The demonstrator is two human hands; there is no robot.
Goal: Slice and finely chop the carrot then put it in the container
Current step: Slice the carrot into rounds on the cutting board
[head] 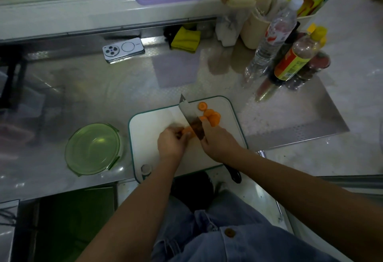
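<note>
A person slices an orange carrot stub (188,131) on a white plastic cutting board with a teal rim (145,137), lower centre of the frame, on a shiny steel bench (83,87). The left hand (171,144) pins the stub to the board, its fingers (182,135) curled over the carrot's left end. The right hand (217,143) has its fingers wrapped round the black handle of a broad steel kitchen knife (189,116). The blade sits at the stub's right end with its tip pointing toward the top of the frame. Round orange carrot slices (212,117) lie in a loose cluster on the board's upper right part, just right of the blade. A round green-tinted container (93,149) sits on the bench just left of the board. A white smartphone (123,50) lies camera side up at upper left, a folded yellow cloth (185,39) at upper centre, and bottles (290,63) crowd the upper right.
</note>
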